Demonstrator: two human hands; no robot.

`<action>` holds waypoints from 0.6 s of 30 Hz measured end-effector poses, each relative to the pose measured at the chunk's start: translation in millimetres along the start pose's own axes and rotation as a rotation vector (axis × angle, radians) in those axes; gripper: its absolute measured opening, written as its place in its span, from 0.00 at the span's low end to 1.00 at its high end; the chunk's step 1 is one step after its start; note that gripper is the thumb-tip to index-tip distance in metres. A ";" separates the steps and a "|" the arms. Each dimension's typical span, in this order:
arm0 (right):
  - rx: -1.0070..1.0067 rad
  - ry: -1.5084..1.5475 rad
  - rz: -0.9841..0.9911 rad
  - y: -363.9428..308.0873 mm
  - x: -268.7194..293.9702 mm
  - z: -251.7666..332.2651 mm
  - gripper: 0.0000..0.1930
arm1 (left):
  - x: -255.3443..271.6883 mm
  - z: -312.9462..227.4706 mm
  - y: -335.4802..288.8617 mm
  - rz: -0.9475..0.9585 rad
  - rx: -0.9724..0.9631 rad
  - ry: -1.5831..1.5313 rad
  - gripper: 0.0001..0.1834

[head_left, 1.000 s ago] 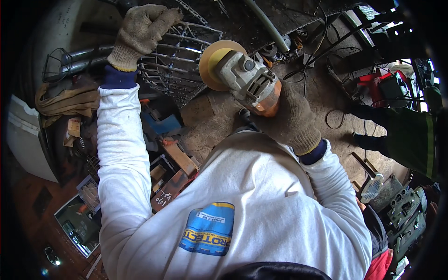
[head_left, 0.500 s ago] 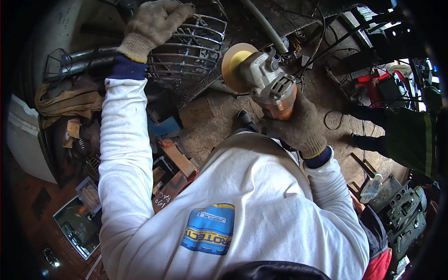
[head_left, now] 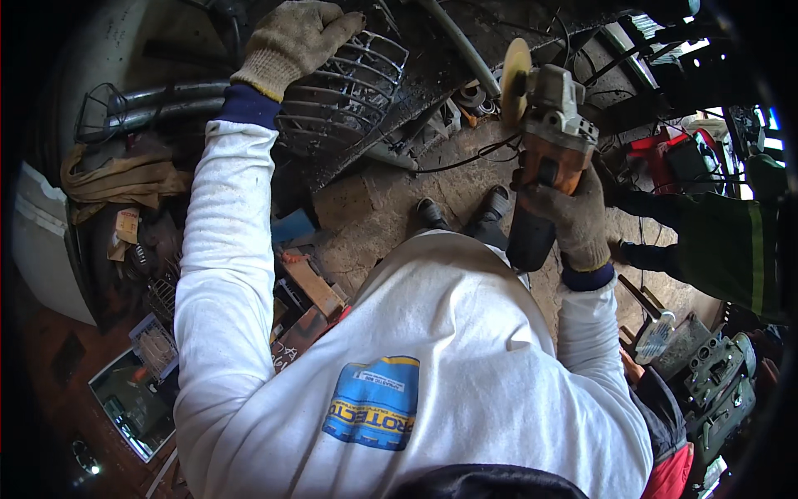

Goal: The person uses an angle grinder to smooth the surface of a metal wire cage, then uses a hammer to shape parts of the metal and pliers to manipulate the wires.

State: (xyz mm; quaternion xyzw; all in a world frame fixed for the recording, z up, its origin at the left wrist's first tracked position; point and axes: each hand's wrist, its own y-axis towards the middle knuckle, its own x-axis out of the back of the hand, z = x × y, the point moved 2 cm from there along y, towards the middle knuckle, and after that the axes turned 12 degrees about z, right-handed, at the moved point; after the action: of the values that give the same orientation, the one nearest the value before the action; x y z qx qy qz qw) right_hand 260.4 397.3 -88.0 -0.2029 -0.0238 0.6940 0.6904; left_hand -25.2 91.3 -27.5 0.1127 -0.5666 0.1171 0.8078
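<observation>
My right hand (head_left: 573,218), in a knitted work glove, is wrapped round the orange and dark body of an angle grinder (head_left: 559,141). The grinder points away from me, its yellowish disc (head_left: 515,81) turned nearly edge-on and held apart from the metalwork. At the far left, my gloved left hand (head_left: 298,43) is closed over the upper edge of a curved metal-bar grille (head_left: 353,91), its thumb pointing right. Some of its fingers are hidden behind the hand. The grille rests on a dark, dirty metal bench (head_left: 332,170).
A metal tube (head_left: 465,54) slants across the bench, and a cable (head_left: 465,163) hangs below its edge. A person in dark green clothing (head_left: 723,249) stands at the right. Brown cloth (head_left: 125,181), boxes and scrap lie at the left. Machinery (head_left: 719,374) stands at the lower right.
My right hand has swung the angle grinder to the right, away from the grille, and its disc has turned from facing me to edge-on. My left hand has shifted slightly right at the grille.
</observation>
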 end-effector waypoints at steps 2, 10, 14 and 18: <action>0.028 -0.014 -0.018 -1.4 7.5 -2.7 0.30 | 6.3 -7.3 8.0 0.084 0.201 -0.295 0.12; 0.007 -0.021 -0.049 -7.2 19.7 -12.9 0.28 | 34.0 0.0 -4.8 0.381 0.682 -0.584 0.14; -0.006 -0.039 -0.032 -5.9 23.5 -17.7 0.27 | 39.8 21.1 -46.7 0.004 0.312 -0.413 0.11; 0.026 0.003 -0.036 -6.2 22.5 -17.9 0.27 | 24.9 35.4 -78.1 -0.074 0.771 -0.810 0.16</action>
State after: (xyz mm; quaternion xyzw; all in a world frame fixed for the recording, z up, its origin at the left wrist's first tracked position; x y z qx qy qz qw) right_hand 272.7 415.0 -108.0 -0.1944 -0.0175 0.6814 0.7054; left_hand -23.7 7.7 3.9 0.4555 -0.7434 0.2347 0.4298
